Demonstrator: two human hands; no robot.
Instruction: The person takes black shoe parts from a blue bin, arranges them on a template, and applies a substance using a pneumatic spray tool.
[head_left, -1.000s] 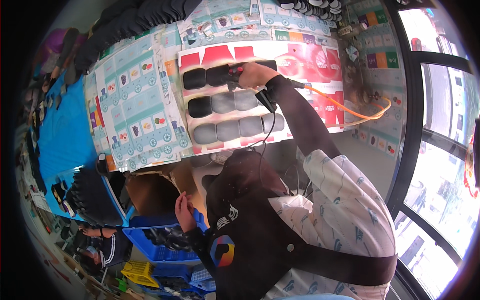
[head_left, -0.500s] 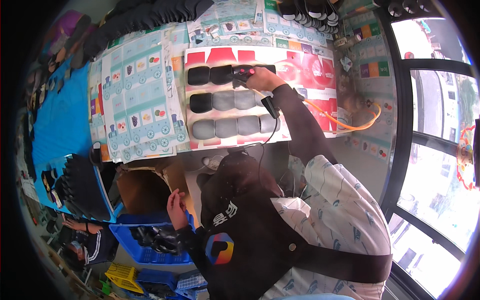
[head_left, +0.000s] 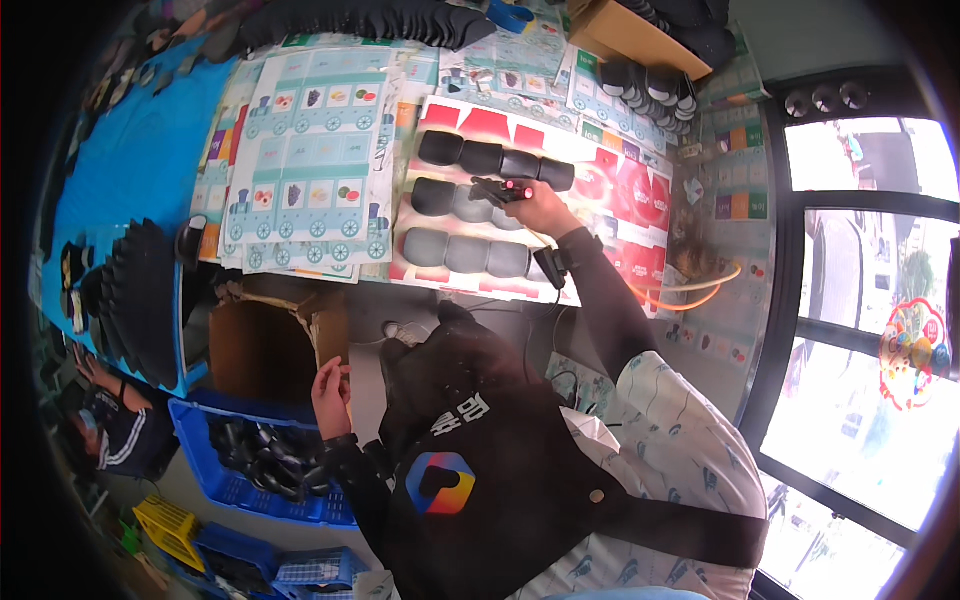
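Note:
My right hand (head_left: 542,212) is closed around a small dark spray gun (head_left: 503,191) with pink-red knobs. The gun hangs over the middle of three rows of rounded, palm-sized pads on a red and white printed sheet (head_left: 625,262). The far row of pads (head_left: 481,158) is black. In the middle row, the leftmost pad (head_left: 432,197) is black, and a grey pad (head_left: 472,206) beside it is partly behind the gun. Dull grey pads (head_left: 468,252) make up the near row. Low on the left, my left hand (head_left: 331,398) holds nothing, its fingers loosely apart, near an open cardboard box (head_left: 330,325).
An orange hose (head_left: 690,305) loops right of the sheet. Printed train sheets (head_left: 310,150) cover the table's left. Dark stacked pieces (head_left: 400,25) line the far edge. A blue crate (head_left: 190,440) holds black pieces. Another person (head_left: 135,430) sits far left. Windows (head_left: 850,300) stand right.
My right hand has brought the spray gun from the far row to the middle row. The whole view has shifted and turned slightly. My left hand stays low and empty.

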